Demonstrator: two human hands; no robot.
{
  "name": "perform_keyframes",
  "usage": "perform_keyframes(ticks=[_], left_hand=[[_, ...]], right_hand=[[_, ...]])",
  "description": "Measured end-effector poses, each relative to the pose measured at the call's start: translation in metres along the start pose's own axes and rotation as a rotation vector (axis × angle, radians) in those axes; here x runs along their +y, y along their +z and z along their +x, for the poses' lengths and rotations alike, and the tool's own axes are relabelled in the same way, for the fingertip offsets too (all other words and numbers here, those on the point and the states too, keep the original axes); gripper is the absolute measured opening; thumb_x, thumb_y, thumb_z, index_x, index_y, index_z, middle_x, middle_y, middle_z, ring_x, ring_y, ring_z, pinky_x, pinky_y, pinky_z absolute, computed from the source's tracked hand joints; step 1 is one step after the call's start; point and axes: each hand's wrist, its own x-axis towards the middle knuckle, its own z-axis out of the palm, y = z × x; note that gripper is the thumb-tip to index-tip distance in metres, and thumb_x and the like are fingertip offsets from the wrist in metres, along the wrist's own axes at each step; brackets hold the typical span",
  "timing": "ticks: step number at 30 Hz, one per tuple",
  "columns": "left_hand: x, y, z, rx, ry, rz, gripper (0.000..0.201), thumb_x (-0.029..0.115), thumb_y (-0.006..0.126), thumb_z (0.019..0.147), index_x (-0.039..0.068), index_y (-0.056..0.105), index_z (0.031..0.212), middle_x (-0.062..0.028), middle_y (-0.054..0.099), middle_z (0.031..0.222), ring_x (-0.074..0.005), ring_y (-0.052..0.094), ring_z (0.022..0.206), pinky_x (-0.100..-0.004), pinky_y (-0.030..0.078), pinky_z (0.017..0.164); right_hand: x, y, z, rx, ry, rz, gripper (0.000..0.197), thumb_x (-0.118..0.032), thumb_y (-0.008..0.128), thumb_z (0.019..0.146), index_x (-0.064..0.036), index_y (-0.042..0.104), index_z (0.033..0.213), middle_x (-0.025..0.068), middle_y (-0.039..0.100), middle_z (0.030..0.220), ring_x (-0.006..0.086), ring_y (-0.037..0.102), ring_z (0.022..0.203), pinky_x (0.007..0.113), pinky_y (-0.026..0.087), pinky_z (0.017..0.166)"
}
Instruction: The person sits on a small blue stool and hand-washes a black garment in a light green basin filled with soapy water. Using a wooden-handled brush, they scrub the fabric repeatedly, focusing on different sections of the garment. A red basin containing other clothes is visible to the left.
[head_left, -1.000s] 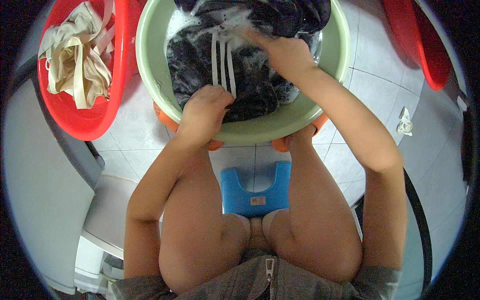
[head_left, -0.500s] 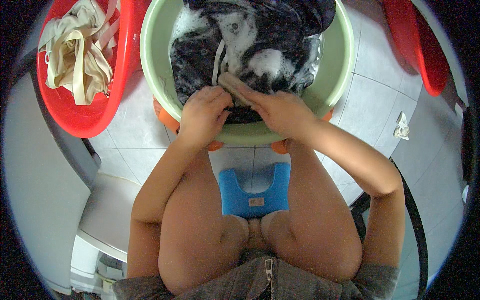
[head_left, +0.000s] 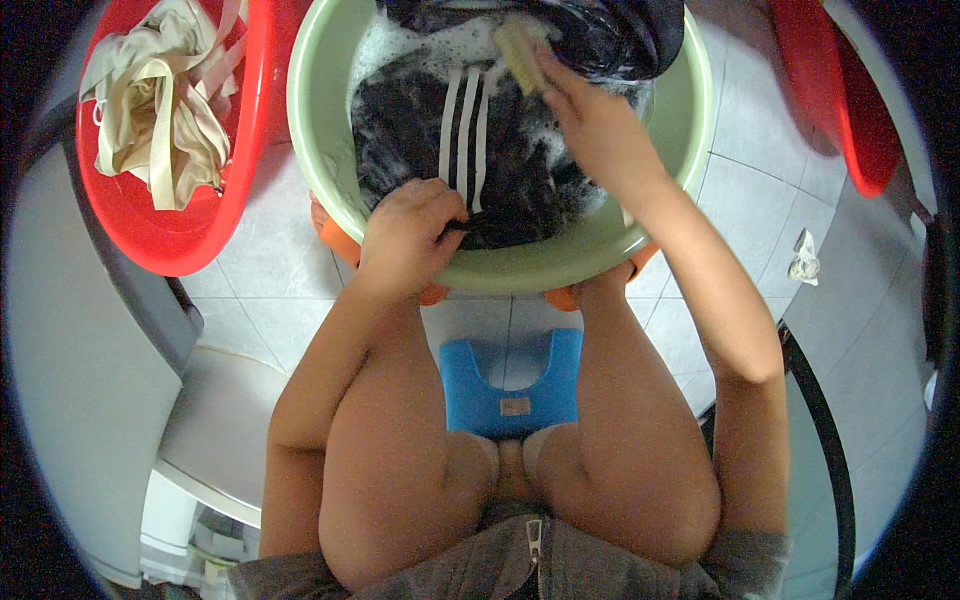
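A pale green basin point(head_left: 672, 175) holds a wet black garment point(head_left: 410, 125) with three white stripes, coated in patches of suds point(head_left: 440, 45). Near the basin's front rim, my left hand point(head_left: 412, 228) is closed on the garment's edge, its fingertips curled into the cloth. Farther off to the right, my right hand point(head_left: 605, 135) grips a scrub brush point(head_left: 520, 58) with pale bristles. The brush is tilted, over the foamy far part of the garment; whether its bristles touch the cloth I cannot tell.
To the left stands a red basin point(head_left: 165, 245) with cream cloth point(head_left: 165, 110) in it. Another red basin point(head_left: 870, 150) leans at the far right. A blue plastic stool point(head_left: 510, 410) is beneath me, between my legs. A crumpled white scrap point(head_left: 803, 258) lies on the tiled floor point(head_left: 745, 215).
My right hand has moved the brush from the garment's near edge to the far right, uncovering the white stripes. The left hand keeps its hold at nearly the same spot.
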Motion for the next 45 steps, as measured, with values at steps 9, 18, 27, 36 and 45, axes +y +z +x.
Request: perform_keyframes(ticks=[9,18,27,36,45], left_hand=[[-0.002,0.000,-0.002,-0.015,-0.001,0.019,0.021,0.009,0.067,0.063,0.006,0.058,0.081,-0.0121,0.058,0.087,-0.0343,0.056,0.089,-0.0437,0.047,0.079],[-0.002,0.002,-0.002,-0.013,-0.020,0.029,0.019,0.008,0.066,0.062,0.006,0.056,0.079,-0.0124,0.057,0.085,-0.0344,0.055,0.086,-0.0438,0.047,0.076],[-0.005,0.004,-0.003,0.015,-0.003,0.020,0.021,0.009,0.066,0.062,0.007,0.056,0.081,-0.0122,0.056,0.085,-0.0356,0.055,0.086,-0.0445,0.047,0.076],[-0.005,0.004,0.000,-0.045,-0.008,0.076,0.029,0.011,0.067,0.062,0.009,0.060,0.090,-0.0116,0.058,0.089,-0.0342,0.056,0.089,-0.0434,0.047,0.077],[0.020,0.029,0.013,-0.173,0.160,0.212,0.029,0.019,0.062,0.070,0.008,0.059,0.096,-0.0104,0.057,0.091,-0.0314,0.057,0.090,-0.0430,0.048,0.076]], right_hand=[[-0.053,0.033,-0.012,-0.320,-0.360,-0.236,0.061,-0.011,0.049,0.082,-0.0317,0.036,0.137,0.0175,0.064,0.071,0.0354,0.064,0.062,0.048,0.051,0.055],[-0.032,0.043,0.033,-0.054,-0.021,-0.248,0.042,-0.025,0.046,0.090,-0.0331,0.045,0.132,0.0183,0.065,0.080,0.0377,0.064,0.074,0.049,0.052,0.065],[-0.042,0.040,-0.017,-0.374,-0.264,-0.312,0.047,-0.023,0.048,0.089,-0.0301,0.041,0.134,0.0172,0.064,0.074,0.0363,0.064,0.070,0.048,0.051,0.061],[-0.007,-0.010,0.010,-0.146,-0.015,-0.394,0.040,-0.026,0.047,0.092,-0.0349,0.045,0.132,0.0175,0.064,0.078,0.0368,0.063,0.074,0.045,0.051,0.061],[-0.026,-0.057,-0.081,-0.575,-0.050,-0.247,0.045,-0.018,0.055,0.087,-0.0303,0.050,0.129,0.0191,0.063,0.079,0.0369,0.063,0.070,0.044,0.051,0.062]])
